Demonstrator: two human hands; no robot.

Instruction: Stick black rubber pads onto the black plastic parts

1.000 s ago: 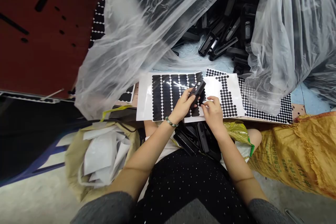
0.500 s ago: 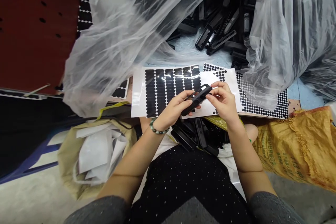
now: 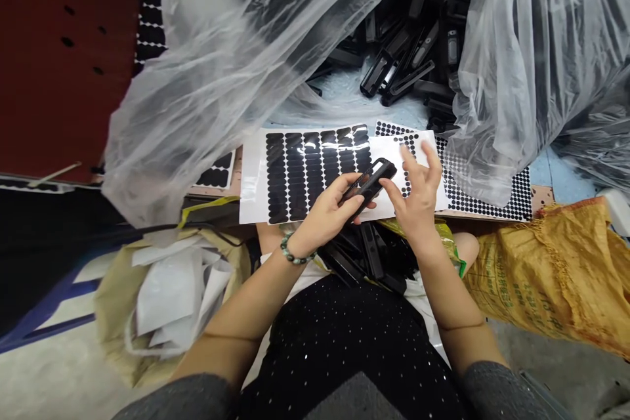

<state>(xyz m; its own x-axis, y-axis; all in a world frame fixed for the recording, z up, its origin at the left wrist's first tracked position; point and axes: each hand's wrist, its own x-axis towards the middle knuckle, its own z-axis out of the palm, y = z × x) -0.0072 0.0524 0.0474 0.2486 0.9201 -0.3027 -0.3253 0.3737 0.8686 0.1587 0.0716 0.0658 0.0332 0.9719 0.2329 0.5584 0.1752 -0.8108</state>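
My left hand (image 3: 335, 209) grips a long black plastic casing (image 3: 370, 188) with a slot-like opening, tilted up to the right. Fingers spread, my right hand (image 3: 416, 191) is just right of it, the thumb tip close to the casing's far end; whether they touch I cannot tell. Beneath the hands lies a sheet of black elongated stickers (image 3: 305, 174). Partly behind my right hand is a white sheet with black round dots (image 3: 409, 142), many of its spots bare. Another sheet, full of small black dots (image 3: 512, 193), extends to the right.
Similar black casings (image 3: 394, 72) are heaped at the back between sheets of clear plastic film (image 3: 221, 72). More casings (image 3: 371, 249) rest in my lap. A beige bag of white paper scraps (image 3: 170, 289) stands at left, a yellow woven sack (image 3: 551, 275) at right.
My right hand has opened, its fingers lifting away from the casing's end and spreading. My left hand still holds the casing. The whole view has shifted slightly.
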